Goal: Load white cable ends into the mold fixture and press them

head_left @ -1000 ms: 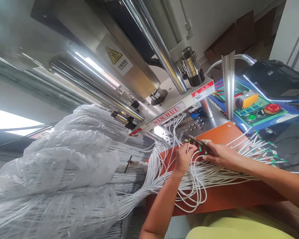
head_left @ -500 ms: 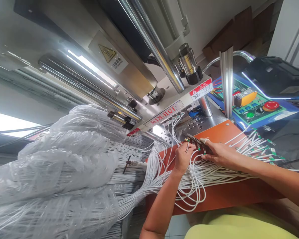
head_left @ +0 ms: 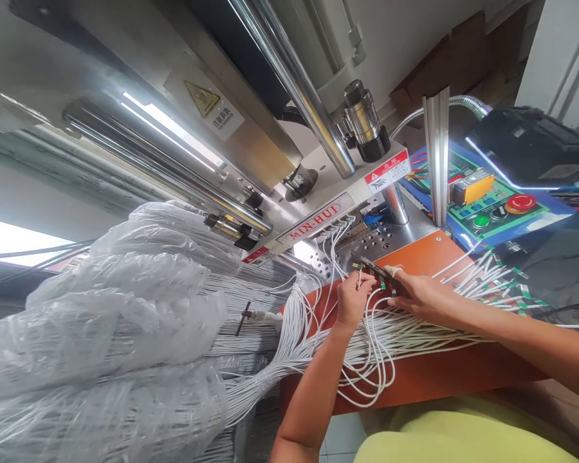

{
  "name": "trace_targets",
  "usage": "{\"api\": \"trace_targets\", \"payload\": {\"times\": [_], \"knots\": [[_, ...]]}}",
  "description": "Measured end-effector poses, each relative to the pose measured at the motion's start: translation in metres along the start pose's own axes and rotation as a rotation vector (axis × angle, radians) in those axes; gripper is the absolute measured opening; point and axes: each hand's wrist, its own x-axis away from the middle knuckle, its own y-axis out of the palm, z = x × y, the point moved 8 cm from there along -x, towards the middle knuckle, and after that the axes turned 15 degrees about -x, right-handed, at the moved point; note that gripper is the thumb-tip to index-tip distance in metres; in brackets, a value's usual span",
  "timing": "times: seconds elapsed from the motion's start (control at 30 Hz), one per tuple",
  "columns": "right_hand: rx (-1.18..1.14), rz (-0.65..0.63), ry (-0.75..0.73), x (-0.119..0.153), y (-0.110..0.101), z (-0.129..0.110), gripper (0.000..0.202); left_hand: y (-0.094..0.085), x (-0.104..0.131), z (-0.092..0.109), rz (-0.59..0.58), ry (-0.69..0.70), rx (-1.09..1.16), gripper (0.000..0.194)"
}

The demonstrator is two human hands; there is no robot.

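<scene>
The left hand (head_left: 352,302) pinches a cable end (head_left: 358,266) at a dark holder (head_left: 379,271) gripped by the right hand (head_left: 422,296); clear plastic bags (head_left: 118,280) contain white cables (head_left: 248,388).

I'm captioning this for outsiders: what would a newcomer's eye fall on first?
Probably the metal machine marked MIN-HUI, upper middle. At left lie plastic-wrapped bundles of white cables; at right, a red button stands out on the control panel. Below the machine, the left hand pinches a green-tipped cable beside the dark bar in the right hand.
</scene>
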Motion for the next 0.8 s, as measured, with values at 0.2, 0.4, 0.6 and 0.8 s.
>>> {"api": "trace_targets", "payload": {"times": [0.2, 0.4, 0.6, 0.8], "knots": [[0.021, -0.009, 0.067, 0.003, -0.001, 0.002, 0.041, -0.008, -0.005, -0.004, -0.037, -0.067, 0.124, 0.019], [0.029, 0.011, 0.048, 0.001, 0.001, 0.003, 0.044, -0.015, -0.015, -0.021, 0.014, -0.262, 0.307, 0.038], [0.011, -0.008, 0.029, 0.001, 0.003, 0.001, 0.039, -0.039, -0.017, -0.012, 0.191, -0.101, -0.158, 0.029], [0.003, -0.005, 0.035, 0.003, -0.001, -0.002, 0.051, -0.047, -0.012, 0.003, 0.241, 0.077, -0.212, 0.027]]}}
